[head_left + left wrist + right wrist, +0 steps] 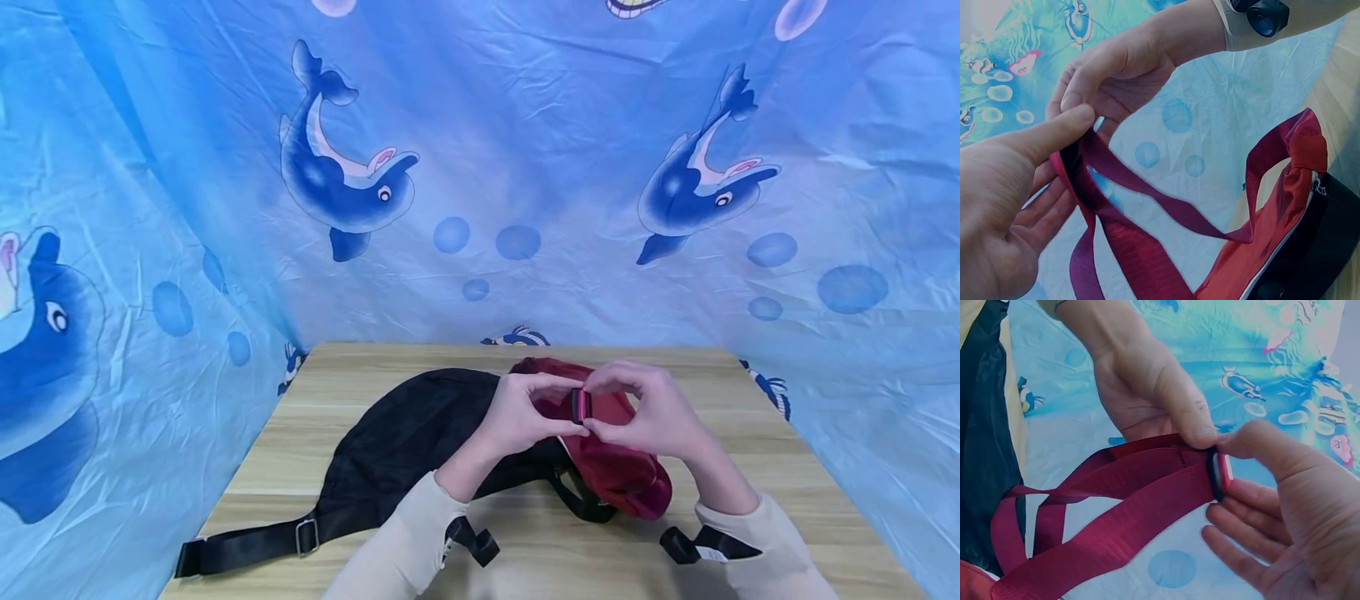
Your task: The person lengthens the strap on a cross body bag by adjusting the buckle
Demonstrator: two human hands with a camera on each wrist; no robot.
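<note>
A black slide buckle [575, 407] threaded with dark red webbing strap [1129, 531] is held up between both hands, over a bag's red part [626, 475]. My left hand [517, 414] pinches the strap right beside the buckle, thumb and fingers at its ends. From the other side my right hand [652, 408] pinches the buckle, where a red fold of strap shows through. In the right wrist view, loops of the strap run down toward the bag. The bag's black body [420, 433] lies on the table to the left, behind my left forearm.
A black strap with a metal adjuster [307, 536] stretches over the wooden table [285, 442] at the front left. Black bands with cameras circle both wrists. Blue dolphin-print sheeting [480, 125] hangs behind the table and along its sides.
</note>
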